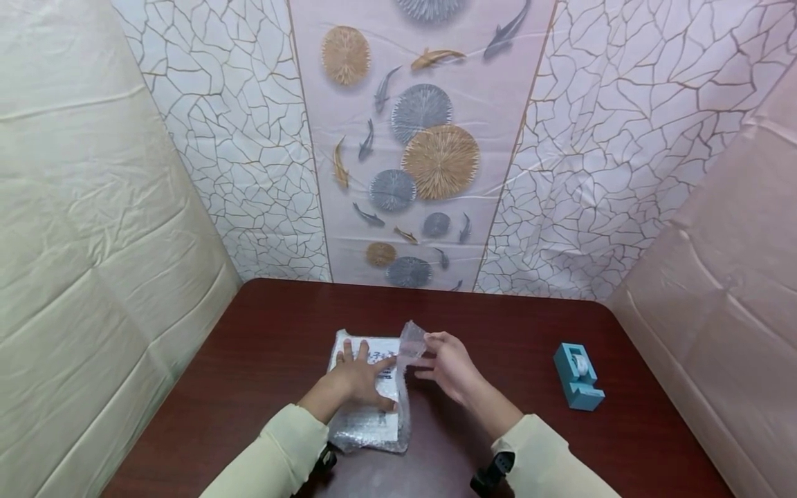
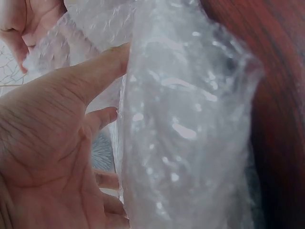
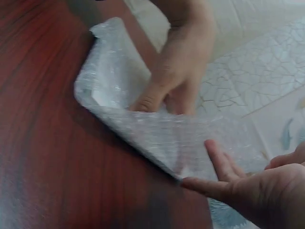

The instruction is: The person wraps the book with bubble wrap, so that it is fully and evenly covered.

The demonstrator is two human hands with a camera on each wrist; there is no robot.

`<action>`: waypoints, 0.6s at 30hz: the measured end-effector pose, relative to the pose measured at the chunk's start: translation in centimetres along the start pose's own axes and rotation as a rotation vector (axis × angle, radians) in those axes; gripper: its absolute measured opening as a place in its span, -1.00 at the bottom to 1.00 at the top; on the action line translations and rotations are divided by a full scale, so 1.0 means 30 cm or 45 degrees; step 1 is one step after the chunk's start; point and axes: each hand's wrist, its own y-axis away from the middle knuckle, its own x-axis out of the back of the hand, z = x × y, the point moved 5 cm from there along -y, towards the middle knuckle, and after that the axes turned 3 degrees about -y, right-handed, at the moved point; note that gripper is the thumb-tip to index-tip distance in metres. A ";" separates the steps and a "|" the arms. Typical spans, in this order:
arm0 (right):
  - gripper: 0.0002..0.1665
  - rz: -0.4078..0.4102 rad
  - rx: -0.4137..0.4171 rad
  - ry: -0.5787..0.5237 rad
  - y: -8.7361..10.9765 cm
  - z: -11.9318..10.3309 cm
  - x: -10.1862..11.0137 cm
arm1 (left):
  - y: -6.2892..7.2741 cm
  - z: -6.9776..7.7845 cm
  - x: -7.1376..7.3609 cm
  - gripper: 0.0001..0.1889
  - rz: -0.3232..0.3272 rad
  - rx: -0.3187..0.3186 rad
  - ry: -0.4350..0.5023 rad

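Observation:
A flat white rectangular item point(image 1: 387, 427) with dark print lies on the table inside clear bubble wrap point(image 2: 186, 119). My left hand point(image 1: 356, 384) rests on its printed face with fingers spread and thumb toward the right edge. Along that right side, a loose flap of the wrap point(image 1: 411, 344) stands up. The far corner of this flap is pinched by my right hand point(image 1: 457, 370), its other fingers extended along the wrap. In the right wrist view, the flap point(image 3: 147, 133) stretches between the two hands and partly covers the left fingers.
To the right on the dark red wooden table point(image 1: 280, 332) stands a blue tape dispenser point(image 1: 578, 377) with a roll of tape in it. Patterned cloth point(image 1: 398, 138) hangs behind the table, and pale padded walls point(image 1: 697, 297) flank both sides.

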 end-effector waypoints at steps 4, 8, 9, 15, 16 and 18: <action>-0.86 0.030 0.023 -0.069 -0.009 0.037 -0.014 | 0.005 0.004 0.000 0.12 0.012 0.011 -0.014; -0.87 0.025 0.039 -0.112 -0.015 0.063 -0.031 | 0.005 0.005 0.000 0.12 0.003 0.011 -0.017; -0.88 0.018 0.041 -0.118 -0.016 0.066 -0.036 | 0.003 0.004 -0.002 0.12 0.000 0.011 -0.017; -0.87 -0.002 0.042 -0.102 -0.023 0.082 -0.057 | -0.017 -0.008 -0.020 0.12 0.004 0.008 -0.053; -0.87 0.000 0.042 -0.098 -0.024 0.084 -0.060 | -0.019 -0.009 -0.022 0.12 0.004 0.006 -0.058; -0.88 -0.002 0.045 -0.092 -0.027 0.092 -0.067 | -0.020 -0.013 -0.025 0.13 0.000 0.007 -0.063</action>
